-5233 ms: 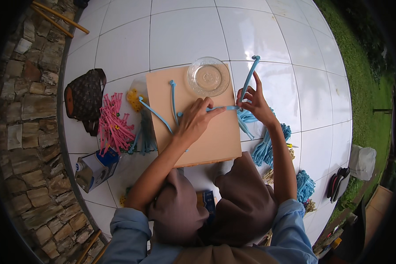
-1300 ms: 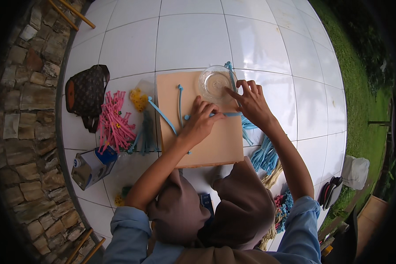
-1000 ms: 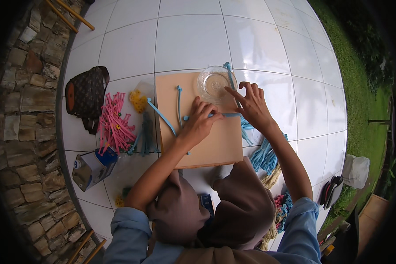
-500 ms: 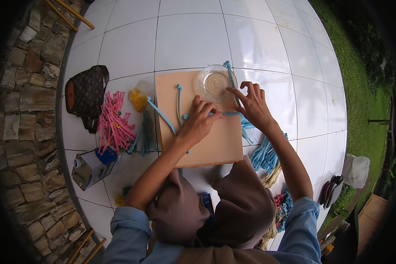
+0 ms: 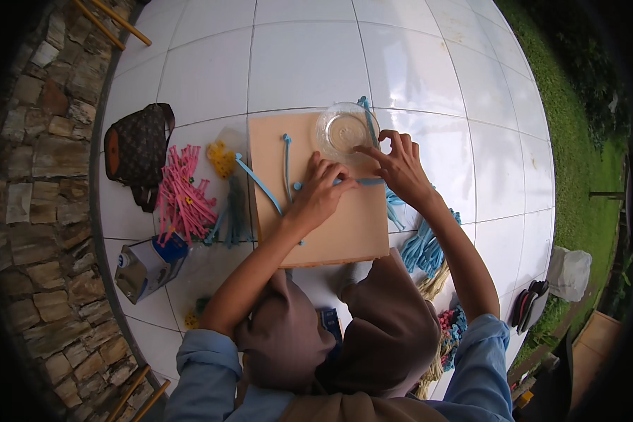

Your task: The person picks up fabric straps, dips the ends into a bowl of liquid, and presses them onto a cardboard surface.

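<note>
A tan board (image 5: 330, 232) lies across my lap. My left hand (image 5: 320, 188) rests on it, with its fingers pressed down on a thin blue strip (image 5: 369, 182) that runs sideways and has a knob-like end. Over the right edge of a clear glass dish (image 5: 346, 133), my right hand (image 5: 403, 169) has its fingers apart. Its index finger reaches into the dish; whatever the dish holds is too faint to tell. Left of my left hand are an upright blue strip (image 5: 287, 165) and a slanted blue strip (image 5: 261, 186). Another blue strip (image 5: 366, 116) passes beside the dish.
Left on the tiled floor (image 5: 302, 63) are a heap of pink strips (image 5: 184, 193), yellow pieces (image 5: 220, 160), a brown bag (image 5: 137, 151) and a metal can (image 5: 151, 267). Blue bundles (image 5: 424, 243) lie at the right. A stone wall (image 5: 49, 232) borders the left; grass, the right.
My right hand has shifted slightly left, and its index finger now reaches a little further over the dish. The left hand stays in place on the blue strip.
</note>
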`<state>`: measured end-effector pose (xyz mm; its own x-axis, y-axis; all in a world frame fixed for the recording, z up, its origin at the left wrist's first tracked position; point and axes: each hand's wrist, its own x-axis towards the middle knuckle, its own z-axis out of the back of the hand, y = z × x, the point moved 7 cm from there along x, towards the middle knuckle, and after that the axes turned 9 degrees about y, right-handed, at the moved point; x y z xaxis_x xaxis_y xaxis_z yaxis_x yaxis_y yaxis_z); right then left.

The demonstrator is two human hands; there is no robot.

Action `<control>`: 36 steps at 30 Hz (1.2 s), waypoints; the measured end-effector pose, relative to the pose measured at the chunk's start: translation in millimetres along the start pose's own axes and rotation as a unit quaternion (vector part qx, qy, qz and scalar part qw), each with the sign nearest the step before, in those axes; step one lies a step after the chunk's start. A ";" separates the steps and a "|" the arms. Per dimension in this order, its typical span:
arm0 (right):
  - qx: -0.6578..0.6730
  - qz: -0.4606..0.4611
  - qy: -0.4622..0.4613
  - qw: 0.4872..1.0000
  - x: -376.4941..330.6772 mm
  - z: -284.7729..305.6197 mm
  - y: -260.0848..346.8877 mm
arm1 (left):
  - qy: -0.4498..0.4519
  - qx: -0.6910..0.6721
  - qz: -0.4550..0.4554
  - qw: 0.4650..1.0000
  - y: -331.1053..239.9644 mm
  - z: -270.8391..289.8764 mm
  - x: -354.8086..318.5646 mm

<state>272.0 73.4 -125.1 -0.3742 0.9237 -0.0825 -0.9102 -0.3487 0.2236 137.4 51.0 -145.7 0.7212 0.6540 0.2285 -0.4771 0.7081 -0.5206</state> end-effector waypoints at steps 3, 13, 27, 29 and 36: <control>-0.014 0.013 0.002 1.000 1.1 -0.4 2.4 | -0.004 -0.002 0.001 1.000 1.2 0.3 -0.7; 0.087 -0.008 -0.075 0.993 -11.2 13.7 -0.5 | -0.014 -0.010 -0.006 1.000 1.2 1.5 -0.2; -0.044 0.087 -0.098 0.990 -49.5 0.0 16.6 | -0.020 0.000 -0.011 1.000 1.6 -0.1 0.4; -0.042 0.090 -0.095 0.991 -49.8 -3.1 15.6 | -0.020 0.001 -0.011 1.000 1.6 -0.1 0.3; -0.065 0.112 -0.097 0.987 -52.8 -8.3 16.8 | -0.020 0.005 -0.002 1.000 1.4 0.1 0.7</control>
<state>275.0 17.4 -125.0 -0.5387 0.8298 0.1457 -0.8285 -0.5531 0.0870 137.1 52.5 -146.2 0.7028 0.6605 0.2640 -0.4791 0.7139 -0.5107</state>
